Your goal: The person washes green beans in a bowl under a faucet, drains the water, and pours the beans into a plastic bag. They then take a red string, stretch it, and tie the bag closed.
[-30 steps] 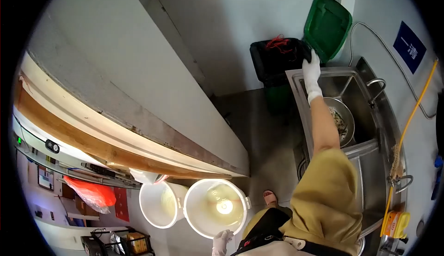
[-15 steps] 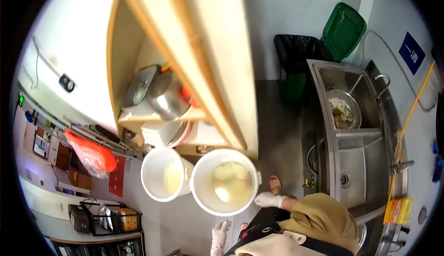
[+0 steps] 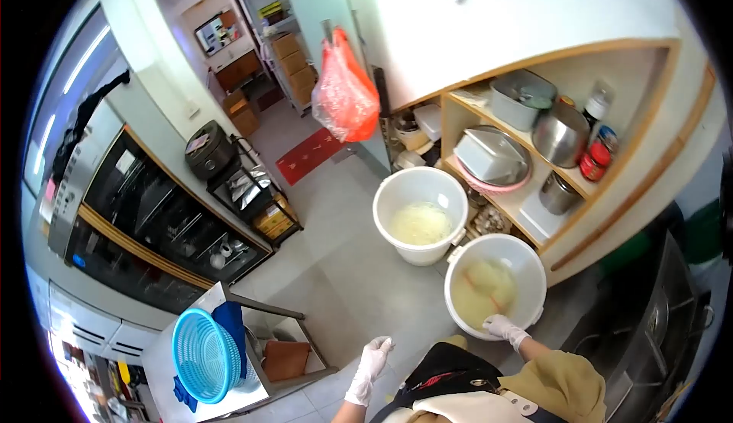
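Note:
Two white buckets stand on the floor before me. My right hand [image 3: 504, 328], in a white glove, is at the near rim of the right white bucket [image 3: 534, 270], its fingers closed over the edge. Cloudy, pale yellow liquid with a lump of pale material [image 3: 489, 279] fills the bottom of this bucket; a thin orange streak shows in it. The left white bucket [image 3: 389, 194] holds pale yellowish contents [image 3: 420, 223]. My left hand [image 3: 372, 358], also gloved, hangs over the floor with loosely bent fingers, holding nothing and apart from both buckets.
Wooden shelves [image 3: 527, 228] with pots, containers and jars stand behind the buckets. At left, a blue basket [image 3: 205, 356] sits on a metal table [image 3: 162, 358]. A black rack [image 3: 256, 194] and a red plastic bag [image 3: 345, 91] lie beyond; a steel sink [image 3: 657, 324] is at right.
My view has swung left, bringing the table and blue basket into sight. My right hand has moved from beside the right bucket onto its near rim. My left hand still holds nothing.

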Tool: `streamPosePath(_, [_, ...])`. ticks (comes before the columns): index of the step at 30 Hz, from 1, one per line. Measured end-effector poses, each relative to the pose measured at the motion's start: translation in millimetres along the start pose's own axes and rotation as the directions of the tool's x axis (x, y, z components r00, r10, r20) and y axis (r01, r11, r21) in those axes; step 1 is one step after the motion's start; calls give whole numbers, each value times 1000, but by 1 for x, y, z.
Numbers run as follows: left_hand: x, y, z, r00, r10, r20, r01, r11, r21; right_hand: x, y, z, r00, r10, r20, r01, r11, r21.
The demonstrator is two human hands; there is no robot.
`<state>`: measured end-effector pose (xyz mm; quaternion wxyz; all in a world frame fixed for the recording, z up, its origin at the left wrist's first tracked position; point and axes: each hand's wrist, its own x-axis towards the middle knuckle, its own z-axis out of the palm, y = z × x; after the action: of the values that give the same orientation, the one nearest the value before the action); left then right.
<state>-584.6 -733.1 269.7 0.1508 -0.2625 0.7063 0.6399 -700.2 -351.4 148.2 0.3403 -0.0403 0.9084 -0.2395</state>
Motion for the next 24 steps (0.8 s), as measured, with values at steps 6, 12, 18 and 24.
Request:
streamPosePath(6, [60,70,-54,1000,15,13,-13,988,-151,75,-93,-32,979,-143,143,161,980,-119])
streamPosePath(12, [184,197,-134,954,281,-106,-283,959,-6,198,-187,-129,959,-203,-196,248,938,241])
streamPosePath(18, [286,381,-188,808,566,-166,-559,824,92,303,-340,-292,779,-299,-551,551,747,373])
streamPosePath(24, [397,538,-245,641,724,-254,-704,687,182,349,-499,-420,431,-289,-855,813,535,229])
